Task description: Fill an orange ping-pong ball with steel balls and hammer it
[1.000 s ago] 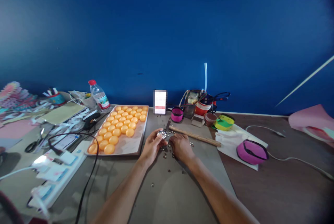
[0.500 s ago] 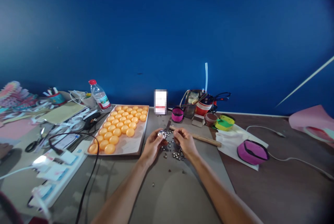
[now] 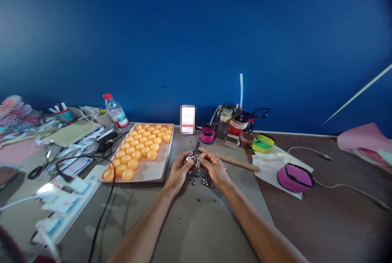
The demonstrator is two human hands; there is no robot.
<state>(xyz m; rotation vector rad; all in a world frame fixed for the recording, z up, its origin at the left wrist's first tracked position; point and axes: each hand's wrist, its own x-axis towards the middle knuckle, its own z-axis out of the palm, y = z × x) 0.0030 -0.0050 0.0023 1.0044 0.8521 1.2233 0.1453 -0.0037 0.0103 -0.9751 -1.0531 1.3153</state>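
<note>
Silvery, the studded piece (image 3: 190,158) sits just below the centre of the frame, grasped by your left grip (image 3: 180,170). Your right grip (image 3: 214,170) has its fingertips drawn together beside the piece's right edge; whether they pinch anything, I cannot tell. You would do well to hold the left steady, let the right do the fine work, and stay low over the loose silvery bits (image 3: 208,182) on the table (image 3: 214,234).

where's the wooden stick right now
In the head view, the wooden stick lies right of centre on the grey work surface, just beyond the right hand, its right end by the white sheet.
</note>
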